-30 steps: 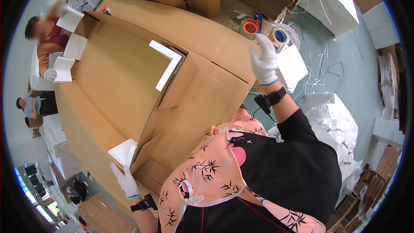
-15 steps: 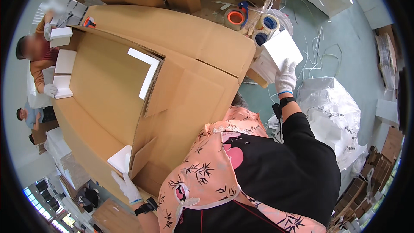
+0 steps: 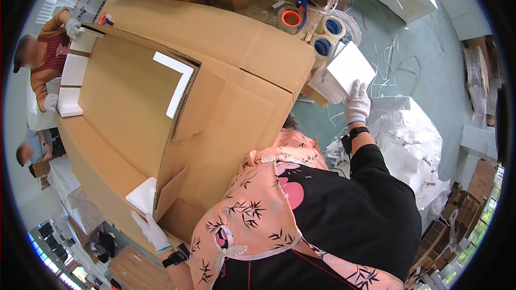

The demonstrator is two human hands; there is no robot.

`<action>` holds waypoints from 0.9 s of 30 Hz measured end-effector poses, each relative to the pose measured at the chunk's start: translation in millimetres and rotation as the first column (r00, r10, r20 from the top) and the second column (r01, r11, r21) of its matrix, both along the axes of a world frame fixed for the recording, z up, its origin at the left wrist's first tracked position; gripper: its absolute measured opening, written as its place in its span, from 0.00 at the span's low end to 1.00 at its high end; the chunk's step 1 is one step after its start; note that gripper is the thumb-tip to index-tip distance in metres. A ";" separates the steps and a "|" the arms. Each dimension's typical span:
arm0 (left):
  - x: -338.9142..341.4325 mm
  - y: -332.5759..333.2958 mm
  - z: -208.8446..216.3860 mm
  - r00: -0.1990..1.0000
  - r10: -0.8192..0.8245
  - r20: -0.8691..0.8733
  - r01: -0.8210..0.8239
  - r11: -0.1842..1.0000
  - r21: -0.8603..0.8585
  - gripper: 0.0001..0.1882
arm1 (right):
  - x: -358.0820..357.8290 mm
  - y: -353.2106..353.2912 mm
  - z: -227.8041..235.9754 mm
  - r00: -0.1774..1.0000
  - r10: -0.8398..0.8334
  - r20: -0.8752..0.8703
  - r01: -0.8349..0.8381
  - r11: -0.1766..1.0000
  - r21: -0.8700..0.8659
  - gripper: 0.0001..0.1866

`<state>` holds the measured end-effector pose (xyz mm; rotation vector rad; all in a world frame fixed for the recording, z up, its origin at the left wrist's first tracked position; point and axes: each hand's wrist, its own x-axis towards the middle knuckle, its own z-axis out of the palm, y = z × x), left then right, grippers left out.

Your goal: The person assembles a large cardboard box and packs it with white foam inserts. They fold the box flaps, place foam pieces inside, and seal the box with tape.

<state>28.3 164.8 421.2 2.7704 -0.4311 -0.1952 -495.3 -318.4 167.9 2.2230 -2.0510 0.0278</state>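
A large open cardboard box [image 3: 231, 83] lies before me. My left hand [image 3: 151, 232] rests at its near-left corner with the fingers stretched out, beside a white foam corner piece [image 3: 142, 195]. Away to the right, my right hand [image 3: 357, 103] grips the near edge of a white foam block [image 3: 350, 66] on a pile of similar pieces; its thumb is hidden. Both hands wear white knit gloves. An L-shaped white foam strip [image 3: 181, 75] lines the box's right inner corner. More white foam pieces [image 3: 74, 70] stand along the far-left end.
A co-worker [image 3: 49, 64] with gloved hands stands at the box's far-left end. Tape rolls [image 3: 322, 46] and a tape dispenser [image 3: 292, 18] lie beyond the foam pile. Crumpled white plastic bags [image 3: 406, 142] and loose straps [image 3: 395, 67] are on the floor at right.
The co-worker has lowered a raised foam piece to the box's far-left corner. My right hand stays at the foam block, my left by the near corner; the view has shifted slightly.
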 end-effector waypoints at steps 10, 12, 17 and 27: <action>-6.7 4.4 -8.2 1.000 -0.011 0.007 0.012 1.000 -0.027 0.34 | 59.3 -47.1 119.9 0.891 0.338 0.303 -0.136 0.836 -0.532 0.31; -2.2 4.4 -11.5 0.999 -0.027 0.021 0.027 1.000 -0.007 0.34 | 112.0 -62.7 179.3 0.706 0.573 0.416 -0.208 0.730 -0.651 0.29; 10.1 8.1 -25.3 0.998 -0.035 0.054 0.035 0.999 -0.003 0.36 | 279.5 -39.1 288.4 0.140 0.776 0.614 -0.501 0.591 -0.632 0.24; 17.6 -2.9 -47.3 0.994 -0.064 0.093 0.062 0.998 0.019 0.38 | 444.3 59.4 215.8 -0.243 0.922 0.300 -0.969 -0.246 -0.026 0.20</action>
